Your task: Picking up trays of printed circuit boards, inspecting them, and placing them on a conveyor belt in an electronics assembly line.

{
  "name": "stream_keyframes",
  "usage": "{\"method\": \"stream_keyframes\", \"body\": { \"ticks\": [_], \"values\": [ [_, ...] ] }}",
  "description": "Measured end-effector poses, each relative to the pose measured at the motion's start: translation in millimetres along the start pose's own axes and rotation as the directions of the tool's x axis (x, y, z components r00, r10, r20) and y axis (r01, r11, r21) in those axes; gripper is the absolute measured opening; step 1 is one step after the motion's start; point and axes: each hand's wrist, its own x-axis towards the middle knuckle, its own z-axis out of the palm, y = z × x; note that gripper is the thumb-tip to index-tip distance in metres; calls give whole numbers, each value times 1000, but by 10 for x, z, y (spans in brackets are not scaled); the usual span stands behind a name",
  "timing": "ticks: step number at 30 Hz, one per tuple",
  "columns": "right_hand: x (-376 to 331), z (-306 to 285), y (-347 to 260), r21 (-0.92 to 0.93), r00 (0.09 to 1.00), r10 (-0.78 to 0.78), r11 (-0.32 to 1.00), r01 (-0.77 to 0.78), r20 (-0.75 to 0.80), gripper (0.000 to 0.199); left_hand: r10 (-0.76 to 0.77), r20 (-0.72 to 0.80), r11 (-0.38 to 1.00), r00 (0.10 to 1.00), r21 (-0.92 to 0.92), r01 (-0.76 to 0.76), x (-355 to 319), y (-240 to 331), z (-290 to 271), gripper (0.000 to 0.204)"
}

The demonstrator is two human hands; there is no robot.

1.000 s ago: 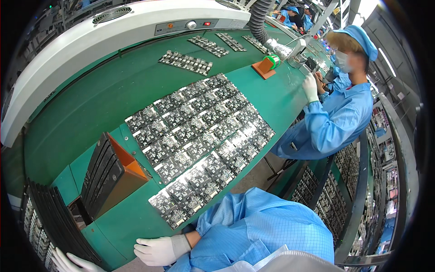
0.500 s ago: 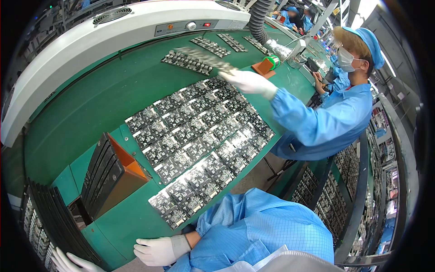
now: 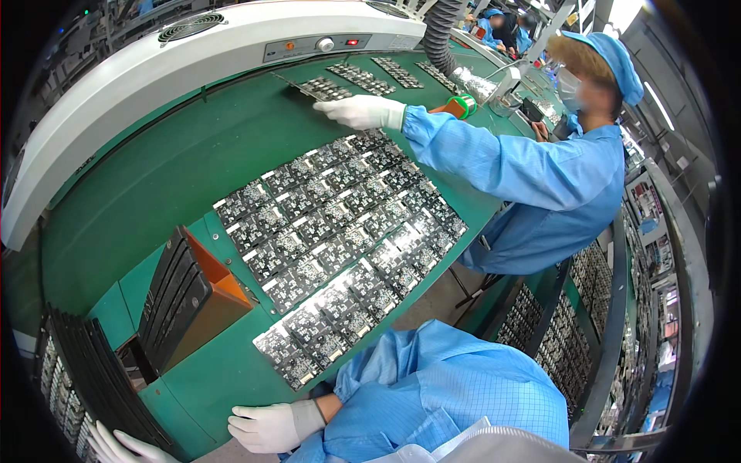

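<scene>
Both my hands wear white gloves. My left hand (image 3: 127,446) is at the bottom left, beside a black slotted rack (image 3: 104,378) with circuit boards (image 3: 58,390) along its side. Its thumb and fingers are apart; whether it touches the rack I cannot tell. By the near edge of the green table (image 3: 185,405), my right hand (image 3: 266,428) lies palm down, fingers stretched out and slightly spread, holding nothing. Beyond it, several panels of black circuit boards (image 3: 340,224) lie side by side in a large slanted block.
A co-worker's gloved hand (image 3: 363,113) holds a board strip (image 3: 320,89) at the table's back. More strips (image 3: 360,78) lie there, near a solder spool (image 3: 466,104). An orange and black angled holder (image 3: 185,301) stands left of the panels. A white hood (image 3: 139,69) arches over the back.
The co-worker's hand has moved left with the board strip, which is now at the left end of the back row. My own hands have stayed where they were.
</scene>
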Motion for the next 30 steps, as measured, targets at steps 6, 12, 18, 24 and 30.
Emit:
{"method": "stream_keyframes", "body": {
  "ticks": [6, 12, 18, 24, 30],
  "values": [
    [12, 38, -27, -7, 1000, 1, 1000, -1, -17, 37, 13, 1, 1000, 1000, -20, -13, 48, 1, -28, 26],
    [18, -131, 42, 7, 996, -10, 1000, 9, 90, 37, 71, 45, 996, 996, 52, -73, -117, -237, 62, 27],
    [25, -86, 43, -8, 999, -35, 999, 35, 13, 39, 13, 76, 1000, 997, 5, -14, -75, -107, 9, 26],
    [24, -71, 1, -21, 999, 8, 1000, -7, 38, 33, 17, 13, 1000, 1000, -15, -17, 34, 5, -32, 24],
    [21, -44, -5, -17, 1000, 11, 1000, -11, 25, 32, 17, 9, 1000, 1000, -3, -17, 16, -5, -25, 24]
  ]
}}
